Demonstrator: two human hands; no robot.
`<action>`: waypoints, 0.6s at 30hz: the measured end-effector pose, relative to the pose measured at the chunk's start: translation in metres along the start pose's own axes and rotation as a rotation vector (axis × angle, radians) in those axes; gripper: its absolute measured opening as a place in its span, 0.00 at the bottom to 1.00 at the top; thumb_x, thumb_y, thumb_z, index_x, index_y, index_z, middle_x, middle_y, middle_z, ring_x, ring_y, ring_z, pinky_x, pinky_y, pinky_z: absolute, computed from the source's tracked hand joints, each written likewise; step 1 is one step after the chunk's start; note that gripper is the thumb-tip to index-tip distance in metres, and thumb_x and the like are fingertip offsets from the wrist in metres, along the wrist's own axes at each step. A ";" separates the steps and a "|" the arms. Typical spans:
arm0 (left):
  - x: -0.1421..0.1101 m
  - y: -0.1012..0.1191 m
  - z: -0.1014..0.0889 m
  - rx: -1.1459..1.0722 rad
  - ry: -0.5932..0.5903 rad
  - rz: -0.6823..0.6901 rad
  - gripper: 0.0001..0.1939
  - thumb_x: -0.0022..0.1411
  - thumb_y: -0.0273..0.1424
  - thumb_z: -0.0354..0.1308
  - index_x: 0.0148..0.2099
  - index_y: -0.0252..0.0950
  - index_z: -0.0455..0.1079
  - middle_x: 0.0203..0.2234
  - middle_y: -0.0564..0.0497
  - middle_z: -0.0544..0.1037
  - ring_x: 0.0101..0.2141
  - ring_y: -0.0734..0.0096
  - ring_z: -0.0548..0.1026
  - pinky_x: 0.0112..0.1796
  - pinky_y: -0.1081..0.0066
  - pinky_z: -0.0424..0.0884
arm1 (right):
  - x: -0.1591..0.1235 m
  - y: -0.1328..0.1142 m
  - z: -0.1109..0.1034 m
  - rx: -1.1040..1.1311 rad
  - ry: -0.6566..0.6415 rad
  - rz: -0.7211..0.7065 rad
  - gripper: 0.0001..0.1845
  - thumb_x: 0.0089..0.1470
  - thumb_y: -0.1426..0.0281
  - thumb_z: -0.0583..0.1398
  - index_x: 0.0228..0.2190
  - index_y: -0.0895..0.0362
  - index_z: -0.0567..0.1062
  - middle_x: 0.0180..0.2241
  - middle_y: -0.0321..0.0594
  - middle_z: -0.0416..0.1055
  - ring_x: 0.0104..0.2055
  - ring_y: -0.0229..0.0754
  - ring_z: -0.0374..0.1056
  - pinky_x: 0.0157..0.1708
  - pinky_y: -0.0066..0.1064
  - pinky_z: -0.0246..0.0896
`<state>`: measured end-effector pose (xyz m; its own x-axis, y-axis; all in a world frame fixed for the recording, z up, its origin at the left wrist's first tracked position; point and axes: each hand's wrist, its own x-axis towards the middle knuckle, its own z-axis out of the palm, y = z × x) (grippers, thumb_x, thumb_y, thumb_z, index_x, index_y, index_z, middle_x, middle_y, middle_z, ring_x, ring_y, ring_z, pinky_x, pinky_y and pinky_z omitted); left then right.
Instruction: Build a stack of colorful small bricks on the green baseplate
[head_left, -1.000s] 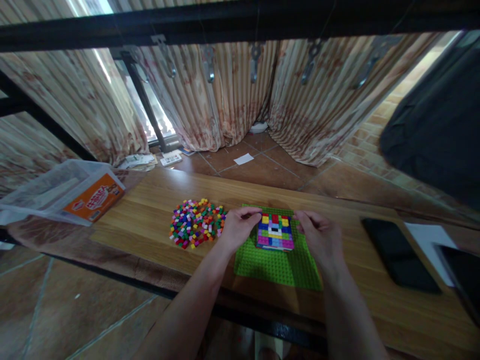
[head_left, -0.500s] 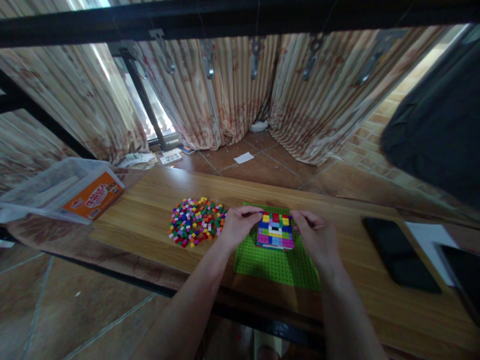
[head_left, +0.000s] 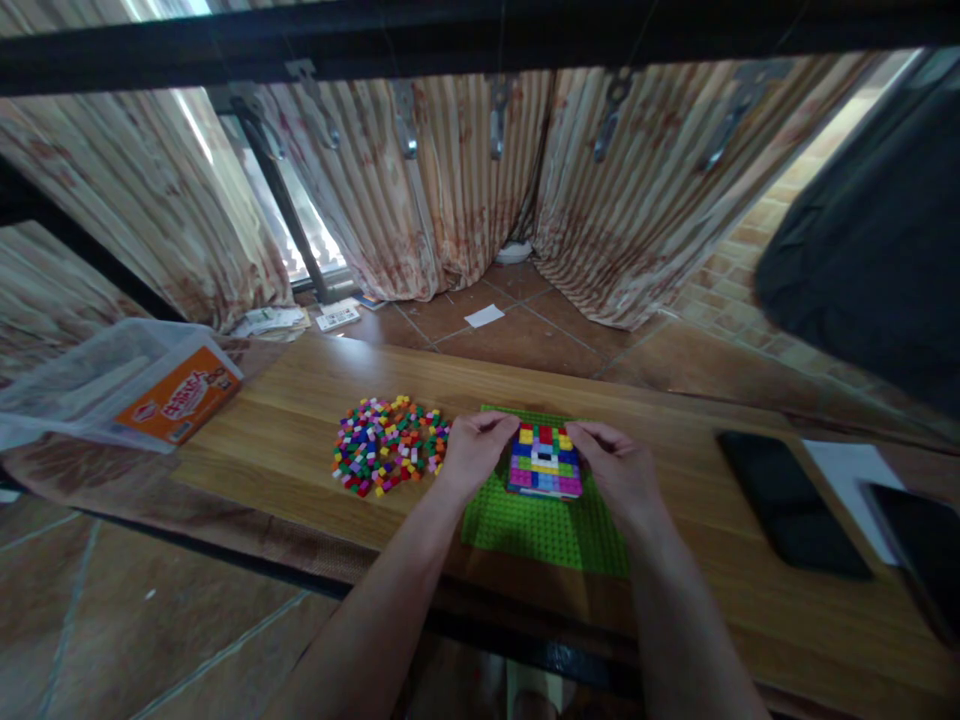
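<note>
A square block of toy building bricks [head_left: 545, 478] in many colours sits on a green studded baseplate [head_left: 532, 535]. My left hand [head_left: 474, 455] is at the block's upper left corner, thumb and forefinger pinched together. My right hand [head_left: 613, 462] is at the upper right corner, thumb and forefinger also closed. Whatever lies between the fingertips of either hand is too small to make out. The block's top has rows of yellow, red, blue, white and purple bricks around a small dark gap. Left of my left hand lies a pile of loose bricks [head_left: 382, 445].
The wooden table [head_left: 285, 430] bears everything. At its left end stands a clear plastic box [head_left: 90, 425] with an orange label. A black phone [head_left: 791, 505], white paper [head_left: 847, 470] and another dark device [head_left: 919, 535] lie on the right. Striped curtains [head_left: 450, 200] hang beyond.
The whole view has shifted slightly. My right hand has come closer to the block's upper right corner. My left hand stays at the upper left corner.
</note>
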<state>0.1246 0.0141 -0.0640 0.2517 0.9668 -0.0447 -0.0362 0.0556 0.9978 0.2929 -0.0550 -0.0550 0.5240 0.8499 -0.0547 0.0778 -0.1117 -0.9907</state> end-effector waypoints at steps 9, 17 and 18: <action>-0.003 0.004 0.004 0.008 0.014 -0.004 0.11 0.54 0.37 0.64 0.34 0.36 0.83 0.27 0.51 0.82 0.28 0.71 0.75 0.33 0.71 0.70 | -0.002 0.002 0.003 0.143 -0.024 0.127 0.23 0.39 0.50 0.68 0.27 0.57 0.83 0.25 0.39 0.79 0.30 0.45 0.74 0.32 0.33 0.68; -0.002 0.006 0.001 0.104 -0.002 0.023 0.11 0.55 0.36 0.63 0.35 0.36 0.83 0.27 0.51 0.82 0.28 0.70 0.76 0.31 0.71 0.69 | -0.004 0.003 0.008 0.263 -0.023 0.167 0.24 0.34 0.49 0.72 0.26 0.57 0.82 0.26 0.40 0.80 0.30 0.48 0.76 0.31 0.37 0.72; -0.001 0.006 0.001 0.111 -0.004 0.027 0.11 0.56 0.36 0.62 0.34 0.36 0.83 0.26 0.51 0.82 0.27 0.70 0.75 0.31 0.71 0.68 | -0.004 0.002 0.008 0.272 -0.017 0.170 0.25 0.34 0.49 0.72 0.26 0.57 0.82 0.26 0.40 0.80 0.30 0.48 0.76 0.31 0.37 0.72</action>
<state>0.1251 0.0128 -0.0581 0.2559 0.9665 -0.0182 0.0642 0.0018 0.9979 0.2841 -0.0548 -0.0581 0.4960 0.8396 -0.2217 -0.2403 -0.1127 -0.9641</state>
